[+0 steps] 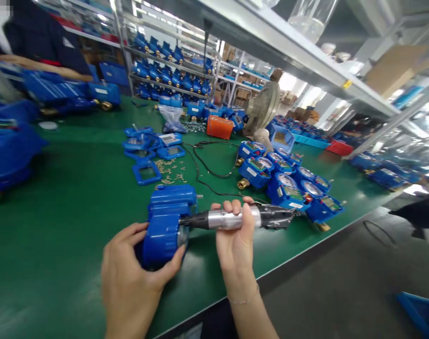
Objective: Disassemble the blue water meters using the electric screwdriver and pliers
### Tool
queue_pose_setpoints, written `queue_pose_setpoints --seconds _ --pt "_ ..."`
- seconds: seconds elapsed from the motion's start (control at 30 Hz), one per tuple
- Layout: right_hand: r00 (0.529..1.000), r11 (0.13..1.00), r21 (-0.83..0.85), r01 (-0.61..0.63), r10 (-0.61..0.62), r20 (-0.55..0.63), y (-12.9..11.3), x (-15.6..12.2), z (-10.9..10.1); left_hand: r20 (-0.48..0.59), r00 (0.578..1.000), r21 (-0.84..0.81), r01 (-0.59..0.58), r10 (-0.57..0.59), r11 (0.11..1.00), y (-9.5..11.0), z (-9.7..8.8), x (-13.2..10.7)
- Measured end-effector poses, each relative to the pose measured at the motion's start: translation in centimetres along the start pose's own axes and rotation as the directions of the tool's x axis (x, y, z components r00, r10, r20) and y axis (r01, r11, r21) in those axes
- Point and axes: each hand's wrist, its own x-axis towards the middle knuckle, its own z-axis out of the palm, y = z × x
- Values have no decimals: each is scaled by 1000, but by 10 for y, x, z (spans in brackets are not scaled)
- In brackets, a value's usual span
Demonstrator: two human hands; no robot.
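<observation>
Presently, our left hand (135,273) curls its fingers round the blue plastic meter housing (161,235), our right hand (235,235) grips a silver-and-black cylindrical screwdriver (218,220) against it, seemingly mid-fastening, and uncovered blue meters (257,170) right of the housing look unfinished.

- The left hand (135,266) grips wide, its back turned up, fingers (130,231) bent forward, thumb (170,267) stretched toward the right.
- The left wrist (126,316) rises from the bottom edge.
- The right hand (237,230) is closed, inner side toward the camera, fingertips (227,205) showing beyond the grip, thumb pointing up.
- The right forearm (253,313) slants up leftward.
</observation>
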Motion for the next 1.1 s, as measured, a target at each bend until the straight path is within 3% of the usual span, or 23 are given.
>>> queue_pose_setpoints --seconds 0.13,0.3,0.43,0.57,0.67,0.8,0.9,1.0,1.1 --pt "1000 999 30 -15 14 19 1 2 -4 -83 987 131 -125 137 983 13 1 3" --pt "991 1000 6 0 -1 132 1 6 -4 -89 984 131 -140 153 981 9 0 2" --pt "987 996 -86 24 -9 163 2 10 -5 -80 992 103 -90 99 991 13 -1 3" --pt "969 981 -180 65 -18 247 2 10 2 -29 999 17 46 -45 999 10 -8 8" --pt "906 964 -246 96 18 422 3 15 18 76 975 -73 216 -210 974 1 -18 20" --pt "736 921 -353 163 125 666 12 37 51 247 900 -226 415 -360 881 -12 -31 48" --pt "617 905 -391 167 213 758 27 55 79 354 847 -320 509 -397 799 -18 -38 69" --pt "582 879 -440 182 265 769 46 65 102 403 811 -373 569 -425 732 -23 -42 81" --pt "617 846 -486 219 265 741 66 68 118 434 793 -403 595 -427 696 -29 -43 87"
